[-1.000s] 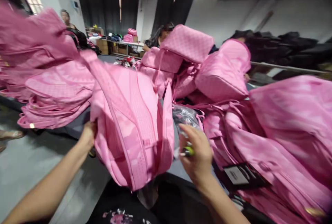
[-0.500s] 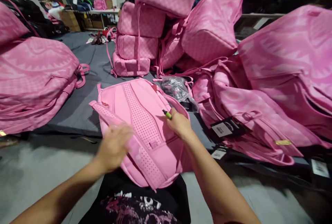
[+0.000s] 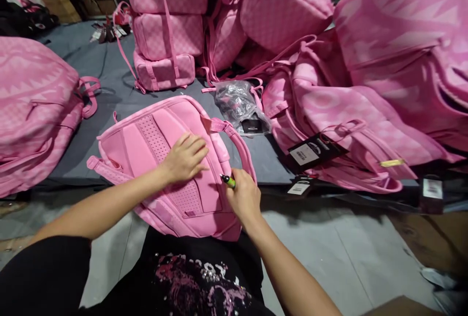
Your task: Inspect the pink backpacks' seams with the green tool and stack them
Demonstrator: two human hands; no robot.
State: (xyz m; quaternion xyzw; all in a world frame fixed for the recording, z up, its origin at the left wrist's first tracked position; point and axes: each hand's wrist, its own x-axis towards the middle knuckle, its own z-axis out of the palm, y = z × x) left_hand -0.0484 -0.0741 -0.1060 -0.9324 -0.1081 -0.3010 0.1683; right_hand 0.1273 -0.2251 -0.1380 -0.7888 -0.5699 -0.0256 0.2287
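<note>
A pink backpack (image 3: 146, 145) lies back-panel up at the near edge of a grey table (image 3: 109, 91), partly hanging over it toward me. My left hand (image 3: 185, 157) lies flat on its padded back panel, fingers spread. My right hand (image 3: 243, 199) is closed round a small green-tipped tool (image 3: 228, 180) and rests on the backpack's right side, beside its shoulder strap (image 3: 237, 143).
Stacks of pink backpacks fill the left (image 3: 32, 101) and the right (image 3: 383, 62), with boxy pink bags (image 3: 164, 38) piled behind. A crumpled clear plastic bag (image 3: 237, 104) and black hang tags (image 3: 310, 152) lie on the table. Grey floor lies below.
The backpack went from held upright in the air to lying flat on the table edge. My left hand came down onto its back panel; my right hand slid toward its near right side.
</note>
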